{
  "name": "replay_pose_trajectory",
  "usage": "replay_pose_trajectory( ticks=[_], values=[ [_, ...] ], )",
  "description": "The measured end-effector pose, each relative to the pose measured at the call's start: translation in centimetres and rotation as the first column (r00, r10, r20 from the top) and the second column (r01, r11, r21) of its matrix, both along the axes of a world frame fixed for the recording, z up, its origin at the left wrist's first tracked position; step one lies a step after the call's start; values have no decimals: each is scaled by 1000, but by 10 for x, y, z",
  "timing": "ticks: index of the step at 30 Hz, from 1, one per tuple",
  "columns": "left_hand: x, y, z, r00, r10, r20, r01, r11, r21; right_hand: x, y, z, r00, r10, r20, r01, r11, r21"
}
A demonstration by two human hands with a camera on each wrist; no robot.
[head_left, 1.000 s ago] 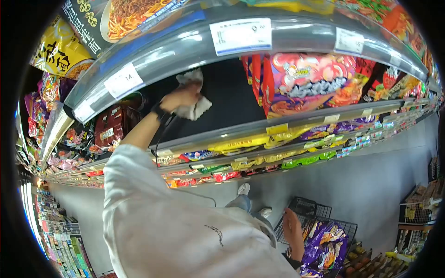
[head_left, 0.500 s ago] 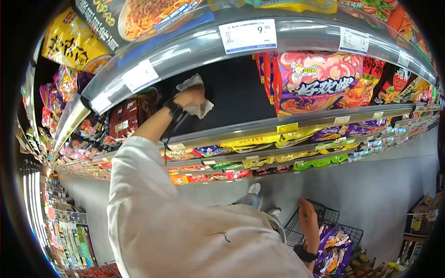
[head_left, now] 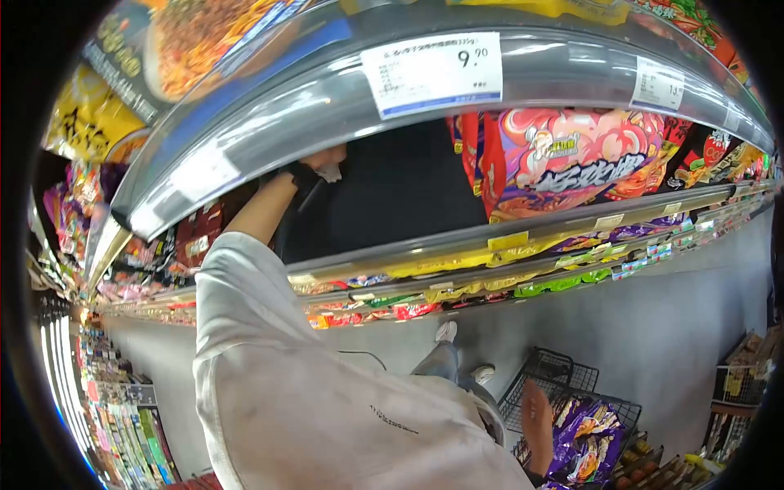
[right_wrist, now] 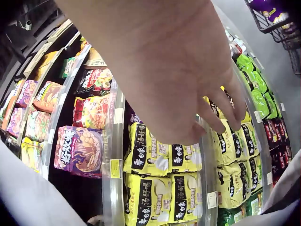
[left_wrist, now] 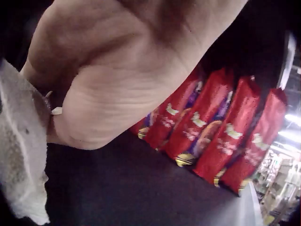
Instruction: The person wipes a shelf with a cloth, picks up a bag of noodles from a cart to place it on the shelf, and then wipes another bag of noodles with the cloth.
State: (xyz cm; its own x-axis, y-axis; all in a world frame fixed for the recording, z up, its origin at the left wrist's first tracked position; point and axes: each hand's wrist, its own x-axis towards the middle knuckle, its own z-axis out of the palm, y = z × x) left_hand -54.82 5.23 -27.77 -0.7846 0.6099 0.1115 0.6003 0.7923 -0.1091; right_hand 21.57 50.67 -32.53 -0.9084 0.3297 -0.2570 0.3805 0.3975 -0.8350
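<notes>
My left hand (head_left: 328, 155) reaches deep into a bare stretch of dark shelf (head_left: 400, 184), partly hidden by the shelf edge above. It grips a crumpled whitish cloth (head_left: 331, 173) over the shelf surface. In the left wrist view the cloth (left_wrist: 21, 146) shows ragged edges and grey smudges beside the thumb; the fingertips are out of sight. To the right of this hand stand red noodle packets (left_wrist: 230, 132) in a row. My right hand (head_left: 537, 425) hangs low with nothing in it, its fingers relaxed. In the head view it overlaps the black wire basket (head_left: 563, 367).
Purple packets (head_left: 584, 441) lie in the basket on the floor side. A clear shelf edge with a price label (head_left: 433, 73) curves above the left hand. Lower shelves hold yellow noodle packs (right_wrist: 148, 197) and green packs (right_wrist: 258, 89). Grey floor (head_left: 678, 302) runs along the shelves.
My left hand has moved with the cloth farther back and slightly left, under the upper shelf edge. The right hand stays low near the basket, shifting slightly.
</notes>
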Motion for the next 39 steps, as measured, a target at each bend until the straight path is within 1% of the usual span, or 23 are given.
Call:
replay_pose_trajectory(
  ticks=[1, 2, 3, 4, 6, 7, 10, 13, 16, 18, 19, 20, 21, 23, 25, 28, 29, 30, 33, 34, 35, 38, 39],
  values=[
    [101, 41, 60, 1000, 16, 2, -16, 1000, -11, 0, 4, -5, 1000, 16, 2, -16, 1000, -11],
    [188, 103, 138, 907, 267, 325, -201, 954, -223, 1, 10, -13, 994, 48, -93, -48, 999, 11],
    [229, 108, 158, 872, 295, 391, -190, 939, -286, 3, 14, -18, 979, 81, -186, -77, 997, 30],
    [271, 112, 175, 871, 273, 407, -157, 942, -297, 4, 17, -18, 979, 93, -183, -92, 996, 10],
    [304, 70, 163, 917, 90, 390, 11, 968, -251, -5, 22, -12, 952, 134, -275, -119, 990, 69],
    [315, 58, 162, 916, 99, 388, 7, 965, -262, -8, 25, -2, 973, 140, -182, -139, 990, 17],
    [345, 54, 175, 841, 227, 491, -108, 960, -259, -10, 28, 7, 967, 137, -213, -127, 990, 62],
    [342, 86, 172, 782, 374, 498, -145, 887, -438, -10, 25, 6, 976, 96, -194, -94, 995, 20],
    [272, 57, 111, 802, 403, 440, -145, 847, -512, -2, 20, 2, 982, 65, -176, -61, 998, 28],
    [237, 80, 130, 727, 529, 438, -181, 762, -621, 3, 14, -2, 986, 52, -158, -47, 998, 37],
    [222, 95, 141, 797, 402, 450, 101, 647, -756, 5, 10, -3, 986, 28, -164, -24, 999, 28],
    [240, 108, 164, 754, 507, 417, -250, 809, -532, 7, 6, -5, 986, 4, -170, -1, 1000, 19],
    [173, 59, 105, 755, 509, 414, -254, 809, -530, 9, 2, -5, 985, 8, -174, -4, 1000, 20],
    [49, -27, 1, 918, 117, 380, 41, 923, -384, 13, -7, -5, 988, -100, -118, 97, 995, -30],
    [-71, -84, -76, 912, -304, 278, 375, 890, -260, 17, -14, -10, 982, -120, -143, 121, 993, -2],
    [-61, -78, -60, 924, -309, 226, 354, 915, -192, 16, -21, -27, 974, -144, -173, 154, 987, 48],
    [-46, -87, -61, 926, -308, 218, 344, 926, -155, 18, -23, -34, 972, -181, -148, 179, 984, -24],
    [-52, -104, -57, 926, -309, 215, 338, 934, -115, 16, -25, -37, 969, -218, -115, 208, 974, -94],
    [-93, -105, -27, 915, -348, 205, 354, 935, 12, 1, -31, -25, 969, -246, -15, 243, 964, -108],
    [-107, -98, -19, 907, -366, 208, 363, 930, 52, 2, -33, -27, 973, -226, 46, 230, 963, -140],
    [-122, -87, -12, 896, -387, 218, 377, 922, 88, 2, -35, -33, 976, -182, -116, 174, 982, -80],
    [-168, -22, 18, 857, -458, 234, 426, 887, 179, -8, -39, -10, 983, -170, -63, 167, 985, -40],
    [-166, -16, 20, 853, -463, 241, 418, 883, 214, -6, -41, -19, 974, -216, -61, 211, 974, -87]
  ],
)
